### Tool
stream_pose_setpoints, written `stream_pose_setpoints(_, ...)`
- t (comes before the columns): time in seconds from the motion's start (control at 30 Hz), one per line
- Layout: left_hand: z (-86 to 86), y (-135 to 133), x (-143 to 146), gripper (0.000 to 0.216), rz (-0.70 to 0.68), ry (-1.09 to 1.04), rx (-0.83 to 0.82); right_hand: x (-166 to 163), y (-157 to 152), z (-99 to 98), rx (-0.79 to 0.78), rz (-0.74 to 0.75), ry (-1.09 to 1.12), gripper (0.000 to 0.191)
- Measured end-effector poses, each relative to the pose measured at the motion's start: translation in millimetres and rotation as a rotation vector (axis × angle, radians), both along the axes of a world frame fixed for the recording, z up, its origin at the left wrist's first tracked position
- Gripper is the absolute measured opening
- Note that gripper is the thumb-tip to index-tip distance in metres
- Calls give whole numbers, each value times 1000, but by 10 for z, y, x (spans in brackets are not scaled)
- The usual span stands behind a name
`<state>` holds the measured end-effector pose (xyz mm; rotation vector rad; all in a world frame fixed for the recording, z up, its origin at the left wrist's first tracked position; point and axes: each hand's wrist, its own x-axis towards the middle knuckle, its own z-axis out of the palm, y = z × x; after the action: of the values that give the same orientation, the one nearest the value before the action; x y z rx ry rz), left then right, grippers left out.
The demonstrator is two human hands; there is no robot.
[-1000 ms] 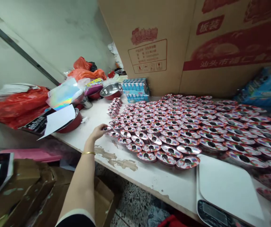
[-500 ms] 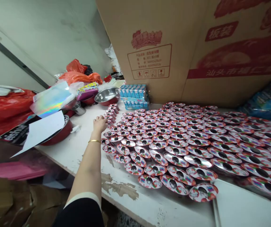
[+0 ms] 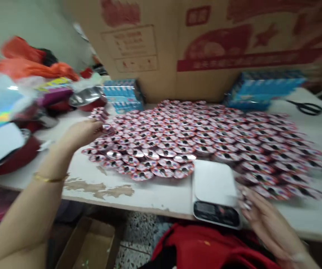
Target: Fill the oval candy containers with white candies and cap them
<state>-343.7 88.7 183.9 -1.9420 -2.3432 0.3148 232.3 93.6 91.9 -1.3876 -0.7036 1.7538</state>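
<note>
Several small red foil-lidded cups [image 3: 200, 142] lie in overlapping rows across the white table [image 3: 155, 196]. My left hand [image 3: 79, 132], with a gold bangle on the wrist, is at the left end of the rows. Its fingers are pinched on one cup [image 3: 106, 129], though the picture is smeared. Just beyond it stands a short stack of the same cups [image 3: 99, 112]. My right hand [image 3: 261, 220] is low at the table's front edge with its fingers stretched out and nothing in them, right beside a white digital scale [image 3: 215, 190].
Big cardboard boxes [image 3: 194, 45] wall off the back. Blue packs [image 3: 123, 95] [image 3: 264, 87] lie against them and black scissors [image 3: 308, 108] at far right. A metal bowl [image 3: 86, 97], red bags and a red bowl [image 3: 15, 158] crowd the left. Red cloth [image 3: 205, 246] is below.
The view has swung right and down. My left hand has drawn back from the stack toward me with a cup in its fingers. My right hand has come into view beside the scale.
</note>
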Motion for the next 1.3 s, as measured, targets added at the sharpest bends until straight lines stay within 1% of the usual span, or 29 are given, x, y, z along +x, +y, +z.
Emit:
stream_pose_setpoints(0.03, 51, 76, 252, 38, -81, -5, 24, 50, -22, 9, -48, -28, 23, 40)
stream_pose_setpoints(0.1, 126, 217, 866, 44, -230, -59, 50, 118, -46, 40, -83, -70, 80, 41)
stream_pose_setpoints(0.17, 148, 315, 1589, 42, -343, -155, 54, 180, -66, 77, -77, -80, 128, 40)
stream_pose_setpoints(0.2, 129, 349, 1962, 41, -396, -213, 37, 219, -83, 93, -72, -85, 147, 40)
stream_pose_setpoints(0.27, 24, 403, 2653, 38, -503, -332, -2, 314, -132, 108, -64, -100, 177, 39)
stream_pose_setpoints(0.33, -155, 455, 3199, 34, -616, -424, -15, 421, -188, 103, -63, -133, 194, 40)
stream_pose_setpoints(0.4, -356, 507, 3573, 32, -705, -466, -4, 519, -233, 89, -76, -159, 203, 40)
stream_pose_setpoints(0.47, -521, 539, 3804, 33, -755, -459, 1, 593, -261, 77, -89, -163, 207, 40)
stream_pose_setpoints(0.53, -605, 530, 3943, 34, -764, -410, -14, 641, -278, 68, -100, -152, 217, 39)
stream_pose_setpoints(0.57, -609, 507, 3990, 34, -756, -377, -19, 656, -284, 63, -107, -148, 221, 38)
stream_pose_setpoints(0.6, -589, 474, 4023, 34, -741, -346, -15, 666, -287, 54, -115, -146, 223, 38)
stream_pose_setpoints(0.67, -495, 387, 4048, 31, -702, -317, 33, 667, -286, 22, -133, -139, 217, 38)
stream_pose_setpoints(0.77, -337, 198, 3931, 29, -673, -406, 142, 627, -266, -44, -153, -104, 200, 37)
stream_pose_setpoints(0.83, -327, -18, 3731, 25, -600, -547, 213, 585, -254, -68, -165, -76, 195, 38)
stream_pose_setpoints(0.87, -375, -165, 3607, 22, -520, -620, 267, 565, -250, -69, -166, -65, 193, 38)
stream_pose_setpoints(0.9, -461, -337, 3480, 19, -412, -682, 333, 548, -249, -65, -166, -53, 193, 38)
stream_pose_setpoints(0.97, -723, -740, 3265, 15, -194, -757, 439, 522, -247, -53, -164, -35, 194, 36)
stream_pose_setpoints(1.0, -877, -950, 3195, 14, -129, -777, 444, 510, -246, -51, -164, -26, 192, 35)
stream_pose_setpoints(1.07, -1170, -1319, 3140, 22, -94, -805, 365, 482, -247, -57, -165, -14, 180, 34)
stream_pose_setpoints(1.1, -1293, -1450, 3146, 28, -88, -802, 326, 462, -250, -63, -162, -10, 169, 33)
stream_pose_setpoints(1.17, -1475, -1575, 3183, 34, -66, -764, 298, 409, -262, -68, -144, 3, 151, 33)
stream_pose_setpoints(1.2, -1534, -1575, 3199, 31, -59, -739, 298, 379, -271, -63, -131, 13, 148, 32)
stream_pose_setpoints(1.3, -1617, -1441, 3199, 15, -114, -688, 266, 304, -298, -20, -94, 58, 168, 32)
